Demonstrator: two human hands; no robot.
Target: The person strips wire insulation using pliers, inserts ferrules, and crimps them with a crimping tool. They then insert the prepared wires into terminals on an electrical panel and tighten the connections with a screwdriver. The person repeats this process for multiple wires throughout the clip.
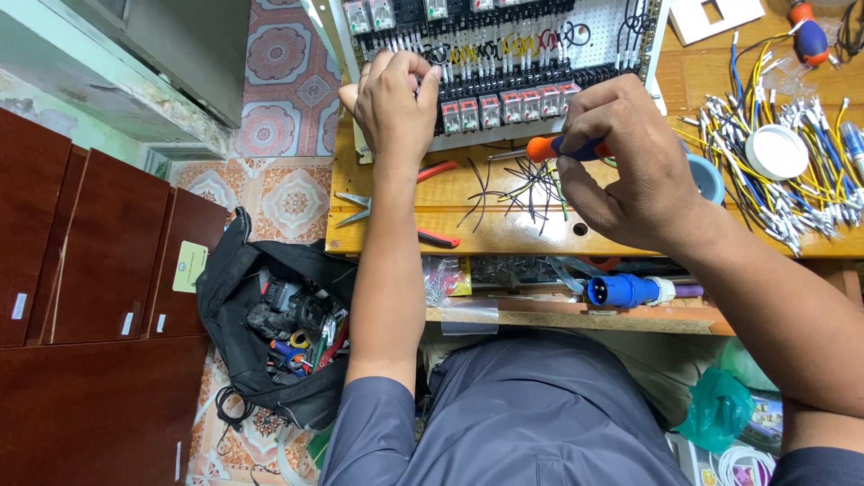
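Below the left hand's side lies a patterned tile floor (279,193) in red and cream — dark red-brown wooden cabinets (99,270) stand further left, a pale green wall (54,108) above them — evenly lit.

A pale green rounded card label (190,266) hangs on the dark red wooden cabinet, well left of the left hand (393,103) and lower. Small white rectangular stickers (19,306) sit on the cabinet doors further left. Clear plastic packets (447,280) lie on the shelf below both hands.
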